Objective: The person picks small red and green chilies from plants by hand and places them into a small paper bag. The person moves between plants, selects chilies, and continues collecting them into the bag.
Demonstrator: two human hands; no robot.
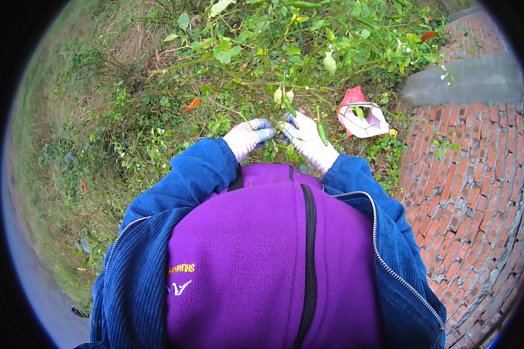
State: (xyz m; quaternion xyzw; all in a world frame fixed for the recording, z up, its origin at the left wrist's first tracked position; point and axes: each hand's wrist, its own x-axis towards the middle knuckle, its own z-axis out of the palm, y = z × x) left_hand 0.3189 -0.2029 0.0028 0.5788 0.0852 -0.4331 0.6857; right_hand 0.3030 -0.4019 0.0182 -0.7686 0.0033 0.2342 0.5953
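Observation:
My left hand [251,136] and my right hand [305,136] wear pale gloves with grey fingertips. They meet at a leafy pepper plant [262,80], just in front of my purple fleece. The left fingers are bent together near a thin stem; whether they grip it is hard to tell. The right fingers curl at the same stems, partly hidden by leaves. A green chili pepper [322,132] hangs over the right hand, and another green chili pepper [289,105] hangs above its fingers. To the right of the hands, an open red and white bag [373,121] stands among the plants.
A red brick wall [467,187] with a grey concrete block [467,80] lies along the right side. A red chili [192,104] shows among weeds on the left, and another red chili [429,36] at the upper right. Grey pavement [39,279] borders the grass at lower left.

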